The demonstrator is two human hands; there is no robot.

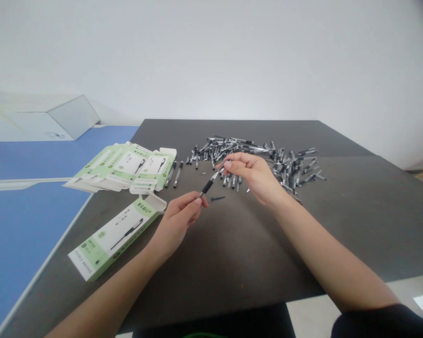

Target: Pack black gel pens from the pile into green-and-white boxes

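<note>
Between my two hands a gel pen (207, 187) with a black rubber grip slants up to the right. My left hand (179, 217) is closed around its lower end. The fingertips of my right hand (254, 176) pinch its pointed upper end; whether a separate small part is in them I cannot make out. Below the pen a small dark pen cap (217, 198) lies on the table. An upright-printed green and white pen box (118, 234) lies left of my left hand, its end flap open. Two pens (178, 174) lie side by side beyond that hand.
Behind my right hand spreads a loose pile of pens and pen parts (292, 171) on the dark table (268, 281). Several flattened green and white boxes (127, 164) overlap at the left. A white carton (28, 124) stands on the blue surface (24, 225) further left.
</note>
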